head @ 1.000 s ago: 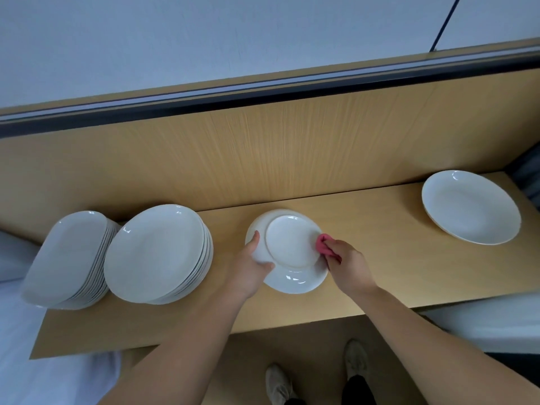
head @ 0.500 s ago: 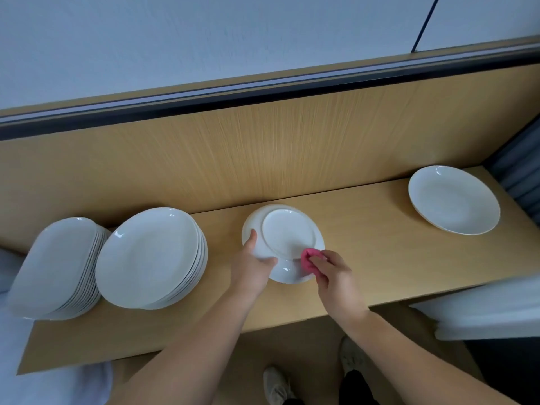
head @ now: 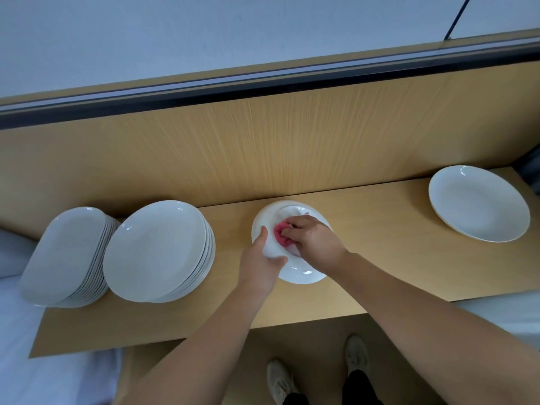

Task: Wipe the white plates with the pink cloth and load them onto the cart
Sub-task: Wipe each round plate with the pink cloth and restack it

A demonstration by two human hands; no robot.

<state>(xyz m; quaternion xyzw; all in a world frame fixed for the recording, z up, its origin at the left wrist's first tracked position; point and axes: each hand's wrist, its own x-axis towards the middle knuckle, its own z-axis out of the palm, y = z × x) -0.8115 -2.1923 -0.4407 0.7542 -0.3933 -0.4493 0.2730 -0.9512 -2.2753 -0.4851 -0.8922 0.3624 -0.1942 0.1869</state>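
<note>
Two stacks, the oval plates point(head: 64, 255) and the round plates point(head: 157, 249), stand just beside each other at the left of the wooden shelf point(head: 380, 258), within reach of a careless left forearm. Our left hand point(head: 261, 266) clamps the near-left rim of the centre plate point(head: 304, 273), thumb on top, while our right hand point(head: 314, 241), closed around the bunched pink cloth point(head: 280, 233), presses it on the upturned base; we judge that excess pressure could lever the rim out of that grip.
</note>
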